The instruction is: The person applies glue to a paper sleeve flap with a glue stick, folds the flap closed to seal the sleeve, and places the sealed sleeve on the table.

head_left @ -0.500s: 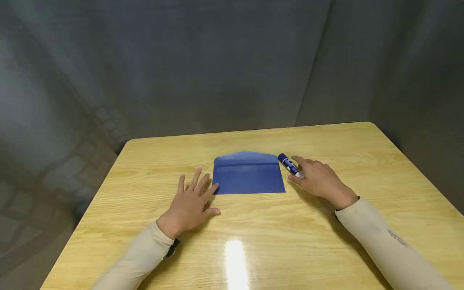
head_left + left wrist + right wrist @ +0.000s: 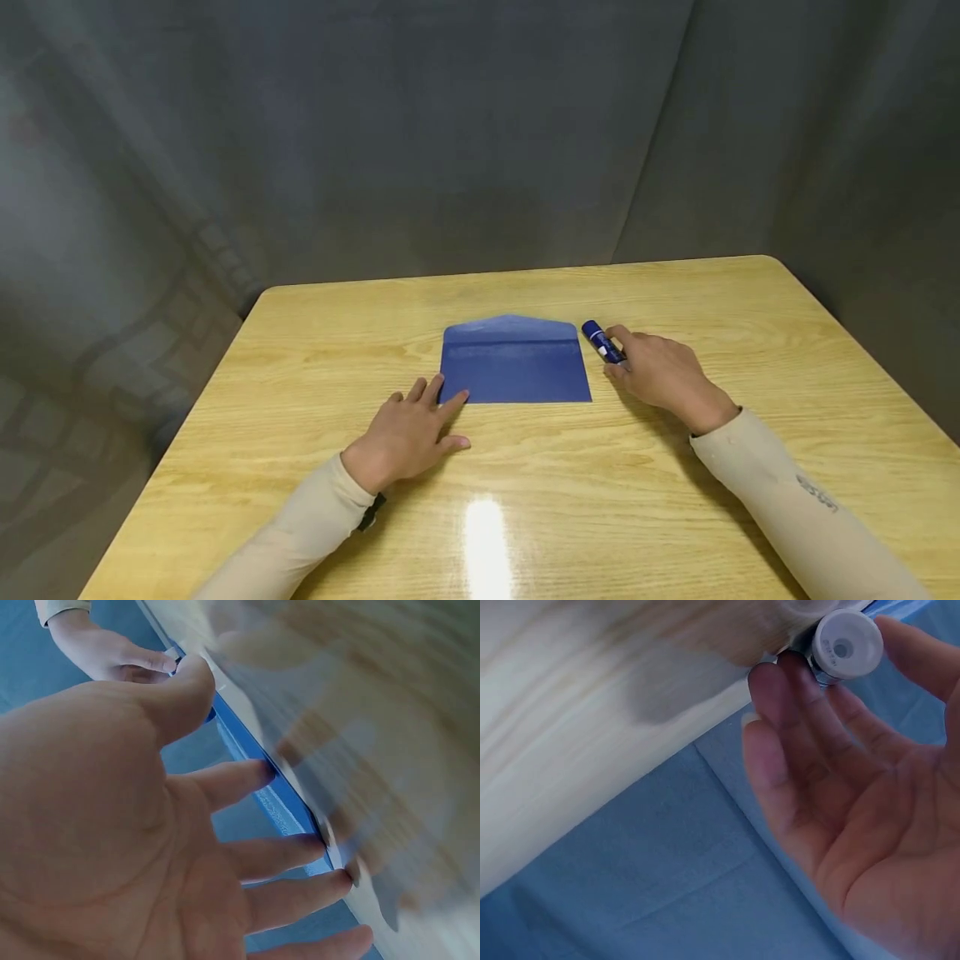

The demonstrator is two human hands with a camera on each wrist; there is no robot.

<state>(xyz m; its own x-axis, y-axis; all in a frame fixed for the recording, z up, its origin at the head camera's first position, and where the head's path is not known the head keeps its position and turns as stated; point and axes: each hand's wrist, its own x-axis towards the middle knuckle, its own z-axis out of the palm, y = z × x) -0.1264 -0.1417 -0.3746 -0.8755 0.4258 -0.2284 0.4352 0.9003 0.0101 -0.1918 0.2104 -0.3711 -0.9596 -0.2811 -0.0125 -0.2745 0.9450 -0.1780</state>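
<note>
A blue envelope point(image 2: 521, 371) lies on the wooden table, its flap point(image 2: 510, 327) unfolded toward the far side. My left hand point(image 2: 408, 437) rests at its near left corner, index fingertip on the paper and thumb spread out over the wood. In the left wrist view the fingers point(image 2: 289, 900) reach out nearly straight along the envelope's edge. Right of the envelope, my right hand point(image 2: 667, 375) pinches a blue glue stick point(image 2: 602, 342) between thumb and fingers, capped end pointing away and left. The right wrist view shows its round white base point(image 2: 847, 645) between thumb and fingertips.
The light wooden table point(image 2: 675, 517) has rounded far corners and a bright glare patch near the front. A dark grey curtain point(image 2: 450, 150) hangs behind the table and along its sides.
My left hand has slid slightly right and nearer, its fingers less spread, with the index finger farther onto the envelope. My right hand has closed on the glue stick, which has shifted slightly right.
</note>
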